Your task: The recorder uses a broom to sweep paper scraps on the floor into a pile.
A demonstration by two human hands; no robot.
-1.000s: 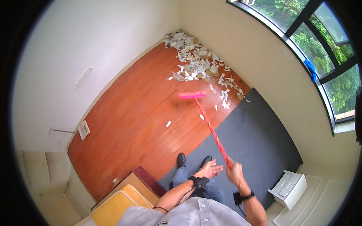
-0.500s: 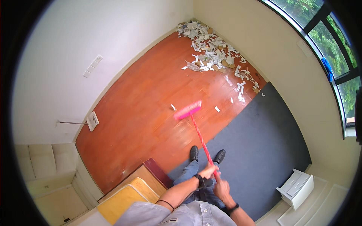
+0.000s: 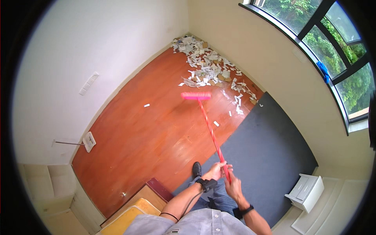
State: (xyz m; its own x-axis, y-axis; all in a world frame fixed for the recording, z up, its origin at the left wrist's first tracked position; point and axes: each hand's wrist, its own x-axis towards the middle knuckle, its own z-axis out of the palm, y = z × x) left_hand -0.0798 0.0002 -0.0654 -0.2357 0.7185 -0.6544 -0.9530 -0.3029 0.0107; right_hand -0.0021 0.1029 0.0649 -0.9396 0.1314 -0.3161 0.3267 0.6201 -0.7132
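Both of my hands grip the red striped handle (image 3: 211,133) of a broom. My left hand (image 3: 216,171) is closed round the handle a little farther up, and my right hand (image 3: 234,186) wraps its end closer to my body. At the far end is the broom's pink head (image 3: 196,96), stretched out over the reddish wood floor; whether its bristles touch the floor I cannot tell. A small white scrap (image 3: 147,105) lies to the left of the head. Another white scrap (image 3: 216,123) lies right of the handle.
Paper scraps (image 3: 207,68) are heaped in the far corner. A white long-handled dustpan (image 3: 89,141) stands by the left wall. Dark grey flooring (image 3: 270,145) covers the right side, with a small white cabinet (image 3: 304,192) there. A wooden piece with a yellow top (image 3: 135,211) is near left.
The broom head has swung away from me and slightly right. A white scrap near it has shifted left and farther off. My hands stay on the handle, and the view has tilted.
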